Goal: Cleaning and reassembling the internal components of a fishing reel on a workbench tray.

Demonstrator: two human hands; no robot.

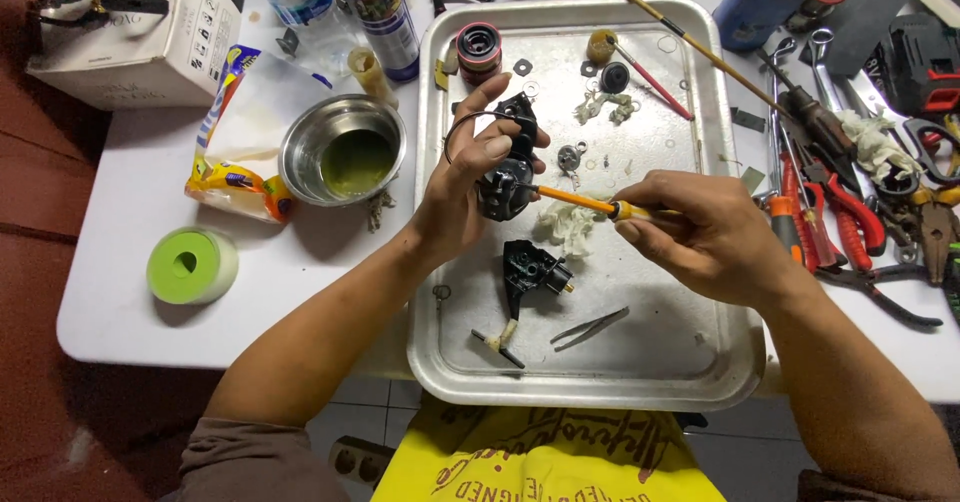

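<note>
While the left hand (462,194) grips the reel body (508,167), the right hand (705,234) presses a screwdriver (578,200) in.

White table (120,302), metal tray (700,362), steel bowl (343,149), green tape roll (191,264)

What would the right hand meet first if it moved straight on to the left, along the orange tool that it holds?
Probably the black reel body in the left hand: the orange tool held by the right hand already points at it, tip apparently touching. Depth is hard to judge.
</note>
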